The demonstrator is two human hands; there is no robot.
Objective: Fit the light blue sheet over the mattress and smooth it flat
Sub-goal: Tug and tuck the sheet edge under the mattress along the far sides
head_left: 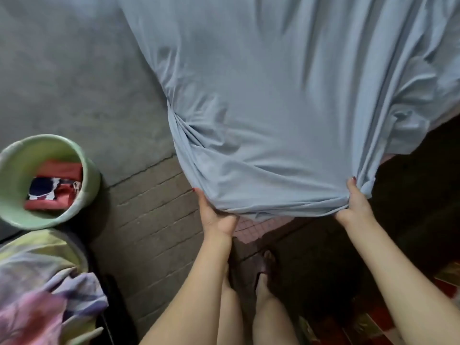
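I am gripping the near hem of the light blue sheet [286,108] with my left hand [215,216] and my right hand [354,201], fingers curling under. A green tub [86,195] of red cloth [58,183] is sitting at the left.

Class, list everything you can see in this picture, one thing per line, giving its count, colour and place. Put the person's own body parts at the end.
sheet: one, light blue, draped over the mattress corner, still creased
mattress: one, pink checked, a strip showing under the sheet's lower edge
bucket: one, pale green, on the floor at left
folded cloth: red, navy and white, count unclear, inside the bucket
bedding heap: one, pastel yellow, purple and pink, bottom left
floor: grey, bare at upper left, brick pattern nearer the feet
left hand: one, gripping the sheet's hem
right hand: one, gripping bunched sheet
legs: two, bare, bottom centre
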